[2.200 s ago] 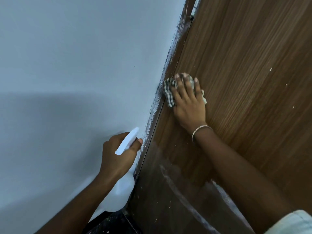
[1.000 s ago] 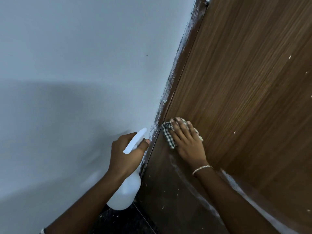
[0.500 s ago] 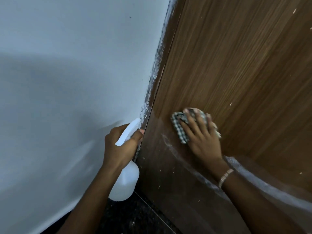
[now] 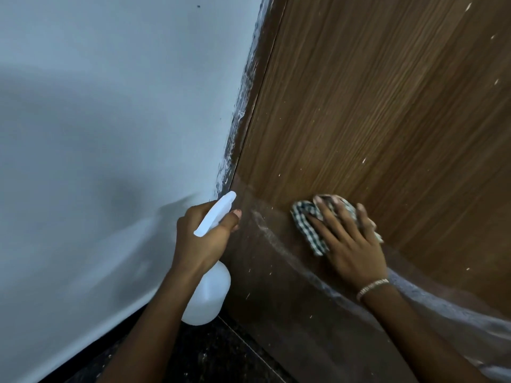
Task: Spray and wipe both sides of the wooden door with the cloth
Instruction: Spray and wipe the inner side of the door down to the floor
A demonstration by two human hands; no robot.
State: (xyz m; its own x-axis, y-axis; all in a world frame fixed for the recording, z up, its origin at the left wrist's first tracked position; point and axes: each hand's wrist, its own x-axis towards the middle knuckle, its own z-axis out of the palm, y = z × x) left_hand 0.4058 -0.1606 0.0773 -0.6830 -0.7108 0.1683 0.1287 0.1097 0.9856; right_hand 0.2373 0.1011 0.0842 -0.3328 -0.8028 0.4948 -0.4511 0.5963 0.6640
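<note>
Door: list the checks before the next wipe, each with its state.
1. The cloth lies flat on the door under the right hand: ok.
2. The left hand grips the spray bottle, clear of the wiping path: ok.
3. The door is free of white specks: not ok, several show above the cloth.
4. Liquid left in the spray bottle: cannot tell.
5. Other side of the door wiped: cannot tell.

Dim, cool light. A soft grey shadow spreads over the left wall (image 4: 96,120), darkest near the spray bottle (image 4: 210,294). Wide-angle distortion curves the grain of the wooden door (image 4: 373,106); the floor (image 4: 221,355) is nearly black.
</note>
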